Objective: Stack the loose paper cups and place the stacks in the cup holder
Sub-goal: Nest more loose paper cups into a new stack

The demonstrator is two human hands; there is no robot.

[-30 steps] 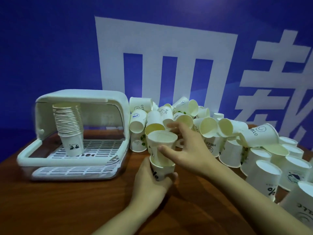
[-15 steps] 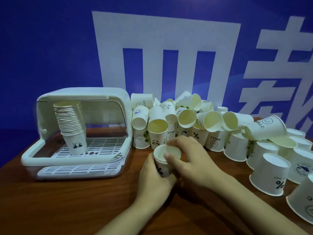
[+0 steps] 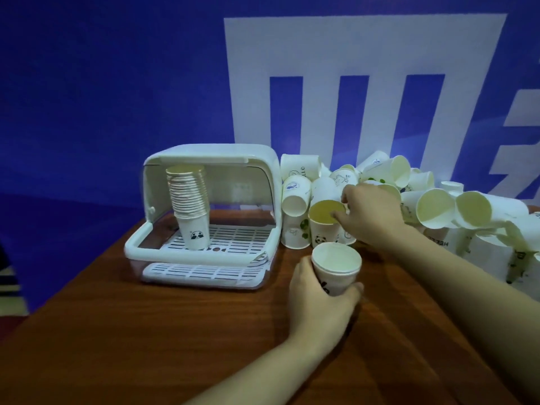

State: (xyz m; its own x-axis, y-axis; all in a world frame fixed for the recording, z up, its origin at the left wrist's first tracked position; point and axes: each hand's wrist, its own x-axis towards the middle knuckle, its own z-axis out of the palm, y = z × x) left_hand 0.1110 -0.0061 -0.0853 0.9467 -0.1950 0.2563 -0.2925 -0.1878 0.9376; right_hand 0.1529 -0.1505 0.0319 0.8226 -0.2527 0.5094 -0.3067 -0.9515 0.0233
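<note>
At far left on the brown surface (image 3: pixel 146 346) I see the white cup holder (image 3: pixel 204 206), lid raised, with a tall stack of cups (image 3: pixel 189 206) standing upright on its slotted tray. To its right, my left hand (image 3: pixel 318 299) curls around a short stack of nested cups (image 3: pixel 336 267), held upright near the holder. Just beyond, my right hand (image 3: pixel 371 217) pinches the rim of a yellow-lined cup (image 3: pixel 325 226) at the front of the heap of loose cups (image 3: pixel 438 206), which fills the right side.
</note>
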